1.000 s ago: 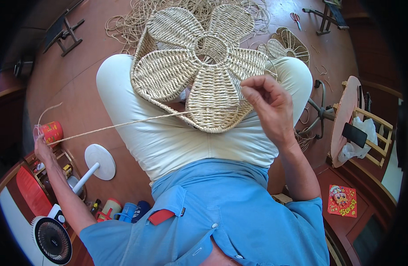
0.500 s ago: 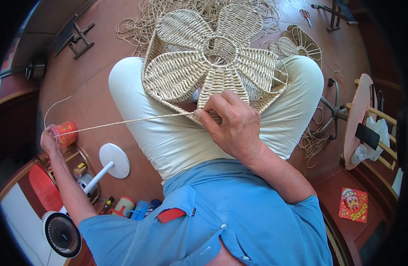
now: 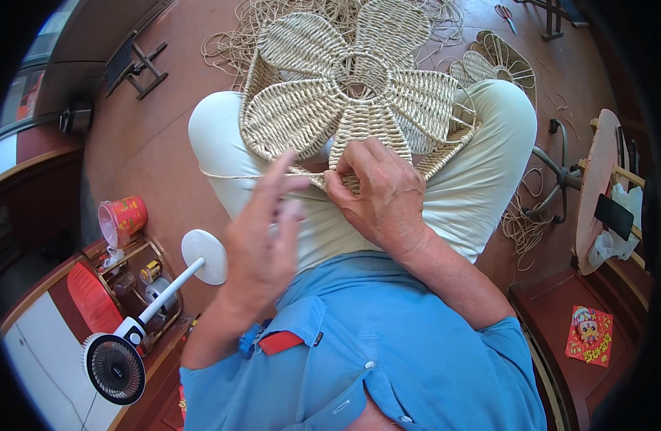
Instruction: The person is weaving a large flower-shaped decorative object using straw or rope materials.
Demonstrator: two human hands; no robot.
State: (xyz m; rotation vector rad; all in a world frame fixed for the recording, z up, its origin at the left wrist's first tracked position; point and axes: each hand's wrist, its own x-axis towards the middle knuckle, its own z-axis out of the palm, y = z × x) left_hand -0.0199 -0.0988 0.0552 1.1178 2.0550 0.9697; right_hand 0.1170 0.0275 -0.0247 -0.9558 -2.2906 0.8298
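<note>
Basket [image 3: 294,118] looked mostly woven; cord tail [image 3: 226,176] was left unworked. Right hand [image 3: 382,188] pinched basket's near edge, left hand [image 3: 260,233] spread wide.

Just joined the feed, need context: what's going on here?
A seated person has a straw-coloured, woven, flower-shaped piece on their lap. The right hand pinches at its near edge, where a thin tan cord comes in from the left. The blurred left hand, fingers extended, is in front of that cord; whether it touches is unclear. A tangled heap of tan cord lies on the reddish-brown floor beyond.
</note>
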